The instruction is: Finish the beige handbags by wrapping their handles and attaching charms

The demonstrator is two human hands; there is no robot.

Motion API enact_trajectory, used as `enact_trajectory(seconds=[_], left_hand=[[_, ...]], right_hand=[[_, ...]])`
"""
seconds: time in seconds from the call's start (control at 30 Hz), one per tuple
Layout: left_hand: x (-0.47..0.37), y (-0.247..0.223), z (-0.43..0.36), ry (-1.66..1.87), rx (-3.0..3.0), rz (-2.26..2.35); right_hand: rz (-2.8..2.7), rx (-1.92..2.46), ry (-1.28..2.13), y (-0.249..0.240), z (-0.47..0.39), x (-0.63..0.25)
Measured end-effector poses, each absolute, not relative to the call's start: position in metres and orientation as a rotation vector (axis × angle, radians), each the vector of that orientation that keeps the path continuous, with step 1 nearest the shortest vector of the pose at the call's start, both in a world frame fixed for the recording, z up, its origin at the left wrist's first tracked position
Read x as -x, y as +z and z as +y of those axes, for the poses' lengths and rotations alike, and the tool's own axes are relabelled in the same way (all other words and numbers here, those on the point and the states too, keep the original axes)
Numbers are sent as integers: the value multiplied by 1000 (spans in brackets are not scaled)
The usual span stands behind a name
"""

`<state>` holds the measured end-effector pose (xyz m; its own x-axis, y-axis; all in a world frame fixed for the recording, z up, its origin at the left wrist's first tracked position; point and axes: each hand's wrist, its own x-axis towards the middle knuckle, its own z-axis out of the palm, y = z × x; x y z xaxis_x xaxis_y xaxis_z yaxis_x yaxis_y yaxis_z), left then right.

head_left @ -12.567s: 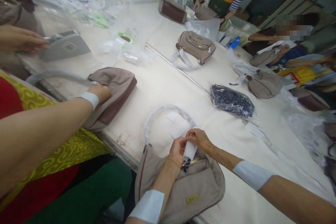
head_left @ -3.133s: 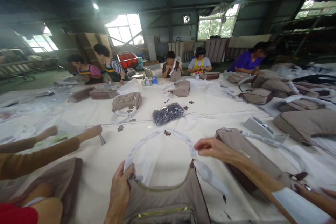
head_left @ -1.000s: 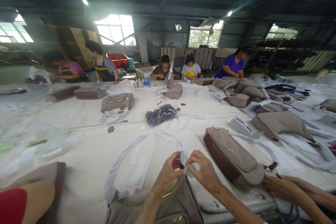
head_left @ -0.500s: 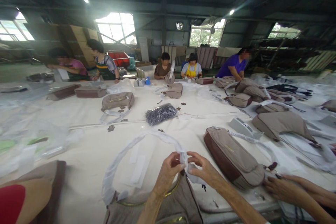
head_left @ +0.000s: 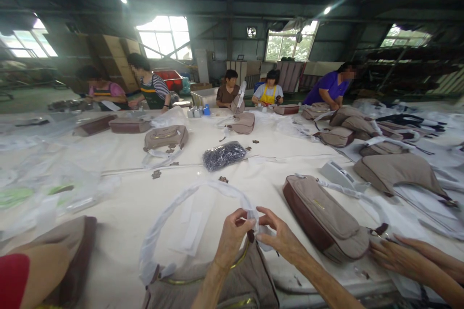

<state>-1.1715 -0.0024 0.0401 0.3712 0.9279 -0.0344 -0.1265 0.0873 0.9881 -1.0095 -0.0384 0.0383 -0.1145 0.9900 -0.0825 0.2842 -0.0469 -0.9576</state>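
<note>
A taupe handbag [head_left: 203, 286] with gold zips lies at the near edge of the table, in front of me. Its strap, wrapped in white tissue paper [head_left: 159, 222], arches up and away from it. My left hand [head_left: 235, 236] pinches the wrapped strap close to its right end, just above the bag's dark tab. From the other side, my right hand [head_left: 277, 231] grips the tissue paper at that same spot, thumb and fingers bent round it. A loose flap of white paper shows between the two hands.
Right of my hands lies another taupe and brown handbag [head_left: 326, 219], touched by a neighbour's hands [head_left: 402, 253]. A neighbour's arm [head_left: 43, 270] reaches in at lower left. A plastic bag of dark pieces [head_left: 224, 155] lies mid-table. Several people work along the far side.
Both hands keep their hold on the wrapped strap end, with only slight finger movement. The view has shifted a little. Across the table, the far-left co-worker has lowered a white sheet.
</note>
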Motion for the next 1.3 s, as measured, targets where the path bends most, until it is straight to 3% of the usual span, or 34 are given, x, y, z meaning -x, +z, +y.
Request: enact_trajectory(seconds=[0.8, 1.3], left_hand=[[1169, 28, -12, 1030, -1069, 874], [1171, 25, -11, 1004, -1031, 873]], right_hand=[[-1590, 1576, 876, 29, -38, 1024], [-1717, 1587, 862, 32, -28, 1023]])
